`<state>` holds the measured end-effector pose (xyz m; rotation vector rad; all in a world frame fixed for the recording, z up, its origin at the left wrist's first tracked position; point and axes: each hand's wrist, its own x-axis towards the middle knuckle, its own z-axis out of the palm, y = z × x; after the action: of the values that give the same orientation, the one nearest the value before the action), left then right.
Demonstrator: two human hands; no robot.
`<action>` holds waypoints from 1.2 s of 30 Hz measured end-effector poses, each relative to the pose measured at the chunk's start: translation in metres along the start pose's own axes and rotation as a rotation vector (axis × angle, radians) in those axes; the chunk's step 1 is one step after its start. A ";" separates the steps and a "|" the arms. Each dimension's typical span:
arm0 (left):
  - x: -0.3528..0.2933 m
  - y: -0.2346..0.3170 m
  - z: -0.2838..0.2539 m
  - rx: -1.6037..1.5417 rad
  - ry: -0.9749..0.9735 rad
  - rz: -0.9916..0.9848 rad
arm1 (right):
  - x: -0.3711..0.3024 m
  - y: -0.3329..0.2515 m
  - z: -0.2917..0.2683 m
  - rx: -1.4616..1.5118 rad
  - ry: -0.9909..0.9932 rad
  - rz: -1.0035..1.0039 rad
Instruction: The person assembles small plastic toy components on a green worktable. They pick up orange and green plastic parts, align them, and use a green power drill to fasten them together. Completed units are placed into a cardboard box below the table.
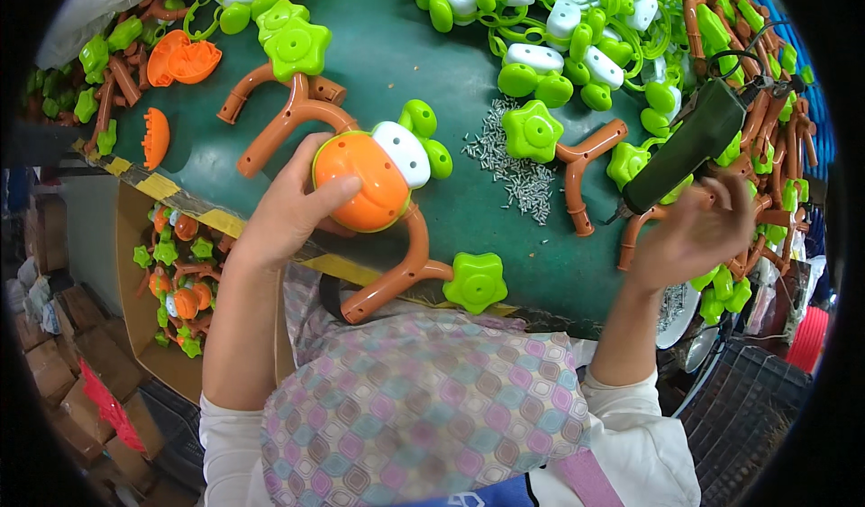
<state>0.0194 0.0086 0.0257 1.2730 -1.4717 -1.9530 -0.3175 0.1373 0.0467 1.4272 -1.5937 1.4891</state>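
Note:
My left hand (pixel 288 205) is closed round a toy with a rounded orange shell (pixel 360 183), a white piece with green knobs, and brown forked branches. A green star-shaped flower (pixel 475 282) ends the lower branch; another green flower (pixel 298 48) tops the upper one. At the right, my right hand (pixel 689 237) is raised beside a dark electric screwdriver (pixel 685 147), its fingers loosely bent and apart, with nothing seen in them. The screwdriver's tip points down toward the table. Between the hands lies a pile of small silver screws (pixel 518 169).
A brown branch (pixel 590 151) with a green flower lies right of the screws. Green-and-white parts (pixel 563 21) are heaped at the back; more branches fill the right edge. Orange shells (pixel 185 57) lie at the left. A cardboard box (pixel 144 300) of similar toys stands below the table's yellow-striped edge.

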 end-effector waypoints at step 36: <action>0.008 -0.014 0.004 0.008 0.026 0.116 | -0.007 -0.104 0.095 1.293 -1.066 0.662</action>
<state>0.0146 0.0102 0.0100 1.1843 -1.5073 -1.8512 -0.1946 0.0688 0.0555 2.9606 -1.7402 2.6583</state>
